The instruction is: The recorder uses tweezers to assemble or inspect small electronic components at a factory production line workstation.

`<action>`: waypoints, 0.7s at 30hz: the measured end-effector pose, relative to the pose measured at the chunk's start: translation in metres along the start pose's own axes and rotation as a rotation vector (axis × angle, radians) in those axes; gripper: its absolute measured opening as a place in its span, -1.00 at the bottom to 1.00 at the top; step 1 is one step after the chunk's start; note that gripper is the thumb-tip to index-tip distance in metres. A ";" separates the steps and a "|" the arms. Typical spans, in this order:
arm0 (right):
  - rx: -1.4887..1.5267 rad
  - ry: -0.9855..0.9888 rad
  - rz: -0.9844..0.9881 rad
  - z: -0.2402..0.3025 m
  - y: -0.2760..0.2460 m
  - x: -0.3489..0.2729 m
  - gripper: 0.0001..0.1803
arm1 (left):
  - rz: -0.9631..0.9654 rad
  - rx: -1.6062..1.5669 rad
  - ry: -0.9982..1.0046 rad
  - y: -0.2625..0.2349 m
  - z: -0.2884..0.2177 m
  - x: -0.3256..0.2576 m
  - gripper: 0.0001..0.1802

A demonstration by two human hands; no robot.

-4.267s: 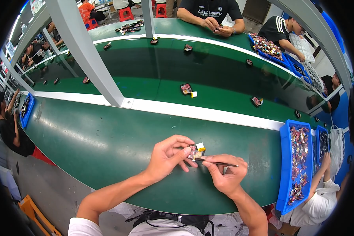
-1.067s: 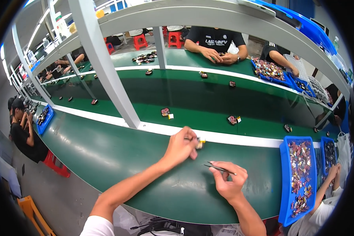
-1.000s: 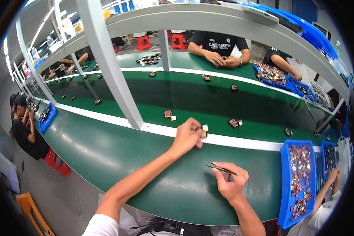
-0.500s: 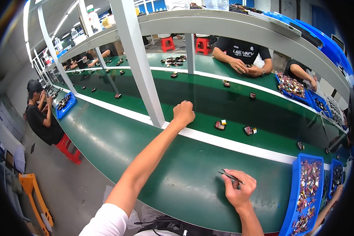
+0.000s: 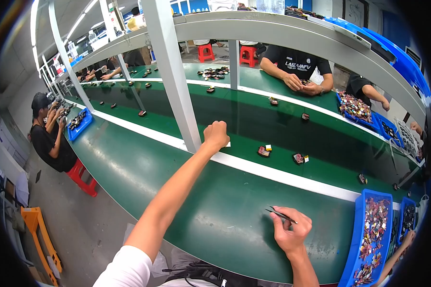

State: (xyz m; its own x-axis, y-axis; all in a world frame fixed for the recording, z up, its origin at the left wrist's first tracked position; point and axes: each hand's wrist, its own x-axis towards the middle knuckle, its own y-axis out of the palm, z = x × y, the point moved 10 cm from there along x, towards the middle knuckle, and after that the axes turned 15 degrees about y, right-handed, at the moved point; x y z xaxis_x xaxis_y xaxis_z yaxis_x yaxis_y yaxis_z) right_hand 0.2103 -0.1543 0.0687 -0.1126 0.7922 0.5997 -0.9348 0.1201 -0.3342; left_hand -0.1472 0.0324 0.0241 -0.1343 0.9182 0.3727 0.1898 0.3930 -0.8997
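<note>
The thin dark tweezers [image 5: 281, 215] lie pinched between the thumb and forefinger of the right hand [image 5: 292, 233]. Their tips point left and away from the person, low over the green worktop [image 5: 215, 210] near the body. That hand is curled narrow around them, with nothing visible between the tips. Well ahead of it, the left hand [image 5: 216, 135] is stretched out at arm's length and closed into a fist. It sits at the white strip [image 5: 273, 173] that divides the worktop from the darker green belt [image 5: 273, 124], just beside a grey upright post [image 5: 177, 86]. Whether the fist encloses anything cannot be told. As a judgement, the reach goes best with the wrist kept low over the strip and clear of the post, while the tweezers stay still and off the surface. To the right of the left fist, two small dark parts with pale tags [image 5: 263, 151] [image 5: 299, 158] lie on the belt. A blue tray [image 5: 357, 225] full of small mixed pieces stands just to the right of the right hand. Other people sit across the belt and along its left end.
</note>
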 end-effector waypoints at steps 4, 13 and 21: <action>-0.009 0.005 0.008 -0.001 0.000 0.000 -0.75 | 0.034 0.029 -0.002 -0.015 -0.003 -0.002 -0.90; -0.018 -0.015 0.013 0.001 -0.002 -0.001 -0.77 | 0.053 -0.631 -0.059 -0.047 -0.036 -0.047 -0.96; 0.260 0.356 0.050 -0.041 -0.012 -0.003 -0.84 | 0.164 -1.056 -0.023 -0.039 -0.110 -0.131 -0.92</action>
State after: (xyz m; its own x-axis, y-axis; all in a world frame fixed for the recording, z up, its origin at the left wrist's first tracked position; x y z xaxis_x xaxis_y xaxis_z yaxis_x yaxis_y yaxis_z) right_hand 0.2358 -0.1337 0.0416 -0.0797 0.9555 0.2839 -0.9899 -0.0423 -0.1354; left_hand -0.0305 -0.0977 0.0357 -0.0473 0.9669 0.2508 0.9519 0.1197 -0.2820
